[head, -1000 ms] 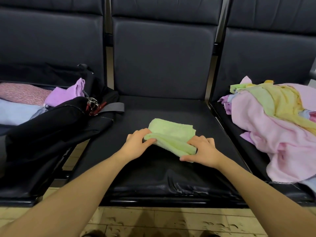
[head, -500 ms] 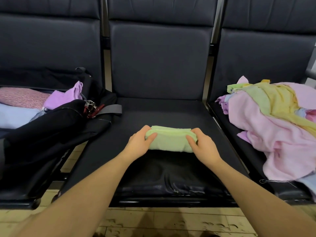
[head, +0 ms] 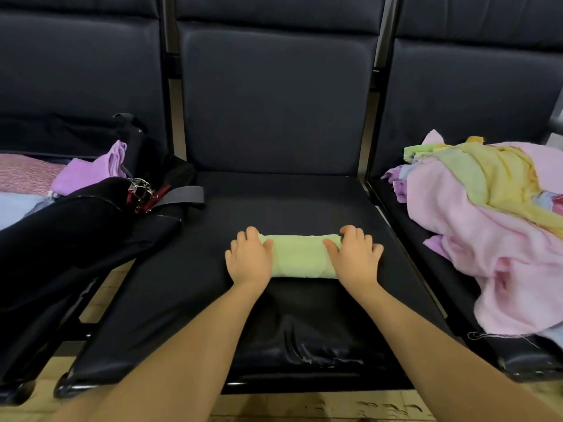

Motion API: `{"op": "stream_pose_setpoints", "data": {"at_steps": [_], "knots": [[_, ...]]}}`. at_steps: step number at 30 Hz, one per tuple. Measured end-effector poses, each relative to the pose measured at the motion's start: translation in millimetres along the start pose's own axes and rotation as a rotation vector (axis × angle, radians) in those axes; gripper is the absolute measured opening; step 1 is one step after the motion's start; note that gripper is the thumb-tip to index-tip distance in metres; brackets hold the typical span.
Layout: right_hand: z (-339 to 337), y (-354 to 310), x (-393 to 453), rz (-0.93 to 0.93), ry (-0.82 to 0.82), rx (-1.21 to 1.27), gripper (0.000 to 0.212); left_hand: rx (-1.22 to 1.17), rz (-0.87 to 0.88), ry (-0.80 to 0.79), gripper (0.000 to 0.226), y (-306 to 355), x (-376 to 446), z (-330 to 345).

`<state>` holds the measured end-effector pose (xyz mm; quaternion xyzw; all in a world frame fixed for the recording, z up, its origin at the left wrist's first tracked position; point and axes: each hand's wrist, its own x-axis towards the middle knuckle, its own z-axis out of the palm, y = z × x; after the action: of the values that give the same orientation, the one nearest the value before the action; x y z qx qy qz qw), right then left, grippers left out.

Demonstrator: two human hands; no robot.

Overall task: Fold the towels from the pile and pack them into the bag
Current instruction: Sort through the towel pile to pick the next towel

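Note:
A light green towel (head: 300,255), folded into a small rectangle, lies flat on the middle seat (head: 274,208). My left hand (head: 249,258) rests palm down on its left end, the thumb lying on the cloth. My right hand (head: 353,257) presses its right end the same way, fingers spread. The black bag (head: 76,226) lies open on the left seat, with a purple towel (head: 91,172), a pink one and a pale blue one inside. The pile of unfolded towels (head: 493,226), pink, yellow, green and purple, sits on the right seat.
Three dark padded seats with tall backrests stand in a row. A grey strap and a metal clasp (head: 143,190) of the bag hang over onto the middle seat's left edge. Pale tiled floor (head: 304,406) shows below the seat fronts.
The towel's last fold has been closed and the towel turned square to me. Both hands went from holding its edges to lying flat on its two ends.

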<state>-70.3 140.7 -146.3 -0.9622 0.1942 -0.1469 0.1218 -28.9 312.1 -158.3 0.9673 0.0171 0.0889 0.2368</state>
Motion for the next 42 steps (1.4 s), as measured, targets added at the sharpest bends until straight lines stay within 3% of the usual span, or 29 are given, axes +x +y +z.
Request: {"op": "stream_pose_setpoints", "data": {"at_steps": [6, 13, 17, 24, 34, 42], "knots": [[3, 2, 11, -0.046, -0.129, -0.133, 0.059, -0.003, 0.012, -0.058, 0.039, 0, 4, 8], [1, -4, 5, -0.091, -0.168, -0.087, 0.043, 0.097, 0.083, -0.055, 0.035, 0, 1, 4], [1, -7, -2, -0.106, -0.128, 0.031, 0.032, 0.042, 0.071, -0.041, 0.030, 0, -1, -4], [-24, -32, -10, -0.060, -0.033, 0.563, 0.018, -0.172, 0.072, 0.110, 0.025, -5, -6, -40], [-79, -140, -36, -0.240, 0.022, 0.843, 0.021, -0.178, 0.150, 0.428, 0.027, -62, 1, -154], [-96, -274, -38, -0.437, 0.000, 0.829, 0.022, -0.099, 0.055, 0.556, 0.024, -152, 41, -234]]}}
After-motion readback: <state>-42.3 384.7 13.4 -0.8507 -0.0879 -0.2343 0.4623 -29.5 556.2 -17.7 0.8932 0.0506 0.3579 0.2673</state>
